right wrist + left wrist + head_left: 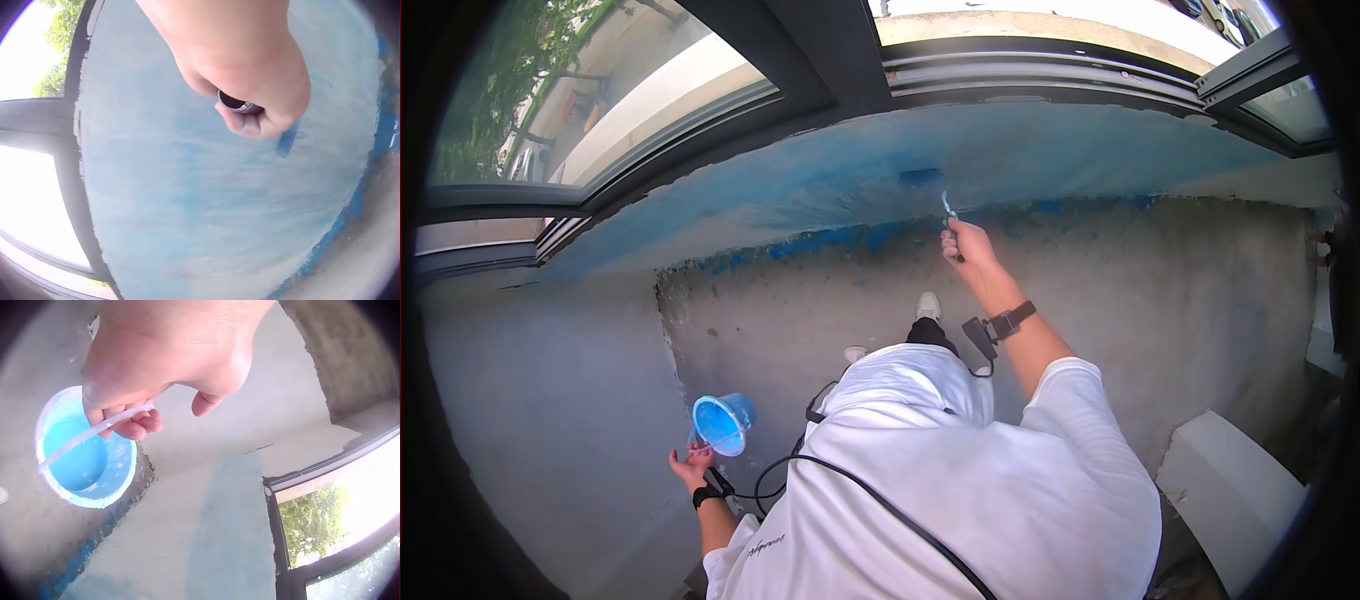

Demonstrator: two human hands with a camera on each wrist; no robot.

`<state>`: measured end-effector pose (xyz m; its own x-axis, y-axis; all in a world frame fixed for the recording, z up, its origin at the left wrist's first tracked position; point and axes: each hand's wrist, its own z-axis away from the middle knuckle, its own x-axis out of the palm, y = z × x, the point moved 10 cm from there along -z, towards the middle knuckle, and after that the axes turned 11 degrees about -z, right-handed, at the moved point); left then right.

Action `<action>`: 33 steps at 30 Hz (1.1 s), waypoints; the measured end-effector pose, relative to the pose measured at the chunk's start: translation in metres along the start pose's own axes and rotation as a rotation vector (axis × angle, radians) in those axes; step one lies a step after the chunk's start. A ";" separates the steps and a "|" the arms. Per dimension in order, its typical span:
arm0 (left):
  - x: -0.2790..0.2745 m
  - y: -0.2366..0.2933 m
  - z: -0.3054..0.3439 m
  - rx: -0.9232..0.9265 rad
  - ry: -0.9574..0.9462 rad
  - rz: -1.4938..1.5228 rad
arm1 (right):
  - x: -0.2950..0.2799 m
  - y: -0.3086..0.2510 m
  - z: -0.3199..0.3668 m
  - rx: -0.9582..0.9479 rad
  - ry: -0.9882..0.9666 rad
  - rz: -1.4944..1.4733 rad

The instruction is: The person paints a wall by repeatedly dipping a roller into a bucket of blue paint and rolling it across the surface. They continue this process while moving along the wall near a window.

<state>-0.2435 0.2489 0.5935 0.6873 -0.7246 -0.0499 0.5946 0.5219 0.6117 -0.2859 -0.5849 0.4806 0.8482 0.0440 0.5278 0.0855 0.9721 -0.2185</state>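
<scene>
In the head view my right hand (pixel 966 245) grips a paint roller by its handle, with a thin metal rod (pixel 947 203) reaching toward the wall. Its dark blue roller head (pixel 920 178) lies against the blue-painted wall (pixel 820 195) below the window. The right wrist view shows the hollow handle end (pixel 232 102) poking from my curled fingers; the hand hides most of the tool. Down at the left, my left hand (pixel 692 466) holds a blue bucket (pixel 745 412) by its pale bail handle (pixel 87 434). Light blue paint (pixel 78 459) is inside the tilted-looking bucket.
Dark-framed windows (pixel 840 70) run above the painted wall. Bluer splashes (pixel 840 238) mark where the wall meets the bare grey floor (pixel 1100 300). A pale wall (pixel 540 370) stands at the left, a white block (pixel 1235 490) at lower right. Black cables (pixel 870 475) cross the white shirt.
</scene>
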 end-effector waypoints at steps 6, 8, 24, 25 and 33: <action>-0.020 -0.030 0.014 -0.081 0.017 0.035 | 0.016 -0.024 0.055 -0.086 -0.106 0.147; -0.022 -0.039 0.016 -0.079 0.004 0.059 | 0.018 -0.023 0.037 -0.098 -0.099 0.215; -0.056 -0.085 -0.030 -0.147 0.156 0.109 | 0.017 -0.004 0.070 0.121 -0.018 0.566; -0.054 -0.086 -0.043 -0.154 0.135 0.110 | 0.023 0.006 0.079 0.143 -0.040 0.551; -0.028 -0.115 -0.080 -0.224 0.099 0.157 | 0.082 0.048 0.071 0.048 -0.056 0.420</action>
<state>-0.2973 0.2452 0.4616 0.8091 -0.5854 -0.0513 0.5472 0.7188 0.4287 -0.2496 -0.5185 0.5718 0.7747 0.4493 0.4450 -0.2866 0.8767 -0.3862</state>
